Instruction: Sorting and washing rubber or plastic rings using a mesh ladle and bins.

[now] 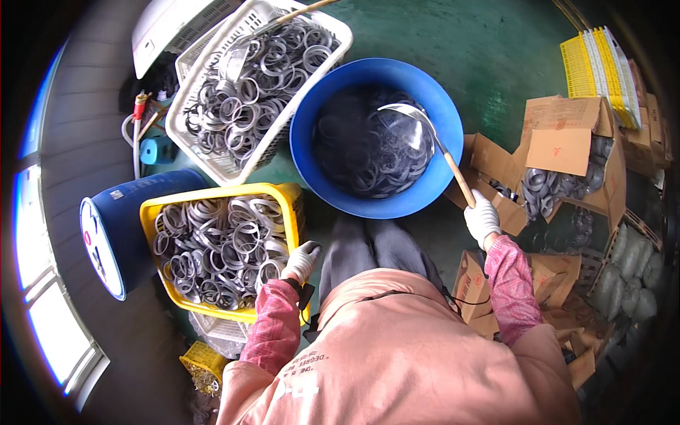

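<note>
My gloved right hand (482, 218) is closed around the wooden handle of a long scoop (451, 167). The scoop's rounded metal head is inside a large round blue tub (445, 106), over many thin grey rings (368, 152) lying in dark contents. At the near right rim of a yellow basket (216, 193), my gloved left hand (302, 261) is curled over the edge, its fingertips partly hidden. Loose grey rings (219, 248) fill that basket. Beyond it stands a white basket (341, 32), heaped with similar rings (255, 92).
A blue drum (134, 212) lies left of the yellow basket. To the right are open cardboard boxes (563, 113), one containing rings (549, 188), and clear bagged goods (630, 273). Yellow-and-white stacked items (598, 71) stand farther back. A small yellow basket (205, 360) sits at lower left.
</note>
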Motion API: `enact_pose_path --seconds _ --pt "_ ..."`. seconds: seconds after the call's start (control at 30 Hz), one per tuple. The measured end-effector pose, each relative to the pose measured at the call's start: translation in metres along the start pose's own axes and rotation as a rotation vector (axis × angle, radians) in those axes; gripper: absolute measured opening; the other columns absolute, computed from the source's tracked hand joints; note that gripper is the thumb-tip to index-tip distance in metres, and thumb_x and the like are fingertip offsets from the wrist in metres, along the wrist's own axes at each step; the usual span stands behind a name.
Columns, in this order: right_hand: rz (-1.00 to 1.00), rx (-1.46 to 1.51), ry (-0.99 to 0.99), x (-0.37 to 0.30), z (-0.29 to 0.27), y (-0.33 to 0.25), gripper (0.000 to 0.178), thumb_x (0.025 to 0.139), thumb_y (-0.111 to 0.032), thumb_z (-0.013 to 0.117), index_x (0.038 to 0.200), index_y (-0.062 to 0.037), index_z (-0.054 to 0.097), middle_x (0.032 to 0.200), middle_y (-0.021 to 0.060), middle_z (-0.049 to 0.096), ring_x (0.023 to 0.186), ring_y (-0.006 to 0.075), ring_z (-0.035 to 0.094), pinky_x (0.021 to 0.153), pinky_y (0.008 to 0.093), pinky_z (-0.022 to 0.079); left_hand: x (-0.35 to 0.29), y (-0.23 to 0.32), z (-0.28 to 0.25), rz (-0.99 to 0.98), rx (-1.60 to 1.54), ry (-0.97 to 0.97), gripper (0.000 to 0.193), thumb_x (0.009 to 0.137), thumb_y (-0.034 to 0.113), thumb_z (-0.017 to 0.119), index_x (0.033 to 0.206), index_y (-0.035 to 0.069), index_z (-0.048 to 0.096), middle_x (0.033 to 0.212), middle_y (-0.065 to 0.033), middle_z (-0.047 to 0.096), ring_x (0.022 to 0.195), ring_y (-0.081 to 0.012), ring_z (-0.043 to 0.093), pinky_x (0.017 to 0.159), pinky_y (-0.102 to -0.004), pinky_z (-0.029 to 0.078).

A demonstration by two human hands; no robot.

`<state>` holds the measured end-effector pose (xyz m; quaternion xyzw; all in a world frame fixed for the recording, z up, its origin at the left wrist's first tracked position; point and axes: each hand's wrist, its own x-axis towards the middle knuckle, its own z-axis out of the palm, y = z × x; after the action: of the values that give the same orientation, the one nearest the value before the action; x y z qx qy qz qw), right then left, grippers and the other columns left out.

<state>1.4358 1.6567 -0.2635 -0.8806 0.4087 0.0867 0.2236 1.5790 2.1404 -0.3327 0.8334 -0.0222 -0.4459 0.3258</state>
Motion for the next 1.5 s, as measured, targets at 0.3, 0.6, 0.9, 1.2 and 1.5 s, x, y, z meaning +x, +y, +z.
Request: enact_pose_path --seconds 0.3,0.6,0.9,1.2,1.5 --pt "-0.017 -0.373 -0.067 0.115 0.106 -0.035 0.074 0.097 -0.007 0.044 0.157 -0.0348 0.013 0.112 0.0218 0.061 0.092 0.0371 0.07 0.078 0.0517 0.056 0.077 0.023 0.047 0.116 0.104 -0.162 0.028 0.092 0.024 0.064 0.112 0.005 0.067 0.102 -0.0182 0.071 0.098 -0.0335 0.068 0.087 -0.0384 0.052" --pt "0.075 -0.224 -0.415 0.163 0.19 -0.093 0.098 0.085 -0.005 0.052 0.159 -0.0297 -0.008 0.108 0.0242 0.064 0.091 0.0353 0.07 0.083 0.0482 0.055 0.173 0.096 0.1 0.282 0.217 -0.396 0.032 0.093 0.028 0.058 0.115 0.006 0.067 0.106 -0.021 0.069 0.102 -0.0394 0.065 0.088 -0.0429 0.051" --pt "0.122 -0.325 -0.419 0.03 0.121 -0.08 0.088 0.09 -0.011 0.054 0.159 -0.034 0.004 0.109 0.0247 0.063 0.094 0.0431 0.068 0.082 0.0522 0.054 0.236 0.189 0.147 -0.288 -0.708 -0.581 0.066 0.092 0.057 0.061 0.134 0.007 0.054 0.12 -0.0185 0.064 0.105 -0.0296 0.063 0.091 -0.0469 0.052" --pt "0.166 -0.341 -0.184 -0.049 0.08 -0.043 0.078 0.087 -0.016 0.058 0.155 -0.0319 0.023 0.103 0.0235 0.062 0.079 0.0418 0.067 0.069 0.0541 0.054 0.227 0.288 0.246 -0.181 -1.247 -0.605 0.022 0.094 0.025 0.067 0.098 0.009 0.051 0.069 -0.0083 0.059 0.056 -0.0253 0.061 0.052 -0.0442 0.056" --pt "0.009 -0.098 -0.038 0.157 0.089 -0.003 0.063 0.088 -0.015 0.059 0.147 -0.026 0.039 0.093 0.0214 0.061 0.079 0.04 0.066 0.066 0.0509 0.052 0.442 0.353 0.275 0.035 -1.198 -0.546 0.019 0.095 0.034 0.065 0.094 0.016 0.058 0.072 0.0021 0.052 0.06 -0.0147 0.053 0.056 -0.035 0.048"
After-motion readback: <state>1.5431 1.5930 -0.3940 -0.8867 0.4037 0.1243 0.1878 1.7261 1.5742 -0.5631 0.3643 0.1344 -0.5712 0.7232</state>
